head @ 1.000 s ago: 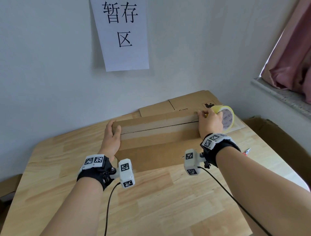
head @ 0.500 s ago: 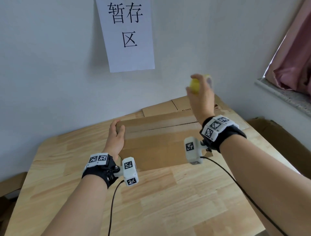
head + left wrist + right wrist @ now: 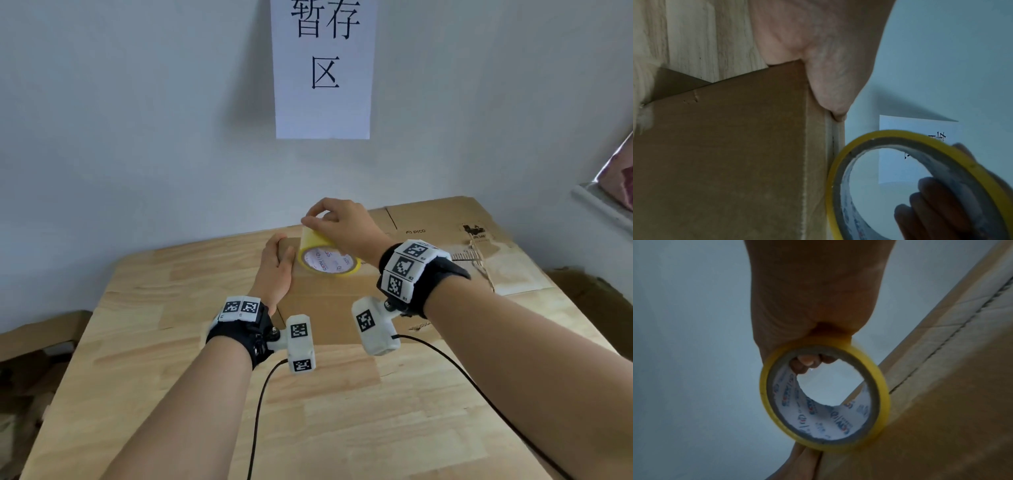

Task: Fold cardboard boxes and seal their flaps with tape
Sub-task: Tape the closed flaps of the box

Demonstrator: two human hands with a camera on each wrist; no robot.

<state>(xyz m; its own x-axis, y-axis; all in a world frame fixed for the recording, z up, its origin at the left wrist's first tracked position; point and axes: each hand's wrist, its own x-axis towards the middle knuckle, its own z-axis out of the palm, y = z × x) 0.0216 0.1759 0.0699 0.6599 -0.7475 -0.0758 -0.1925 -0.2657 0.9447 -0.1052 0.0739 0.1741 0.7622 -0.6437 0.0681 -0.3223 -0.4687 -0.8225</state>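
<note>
Your wooden surface (image 3: pixel 171 342) carries the folded box (image 3: pixel 329 308), with flat cardboard (image 3: pixel 445 226) marked "PICO" behind it. Your left hand (image 3: pixel 274 270) clasps the box's left end, thumb on top beside the taped seam. Your right hand (image 3: pixel 342 222) grasps the yellow tape roll (image 3: pixel 327 262) by its rim, fingers curled inside the core, right above the box's top. A paper sign (image 3: pixel 322 68) on the wall reads "暂存区".
</note>
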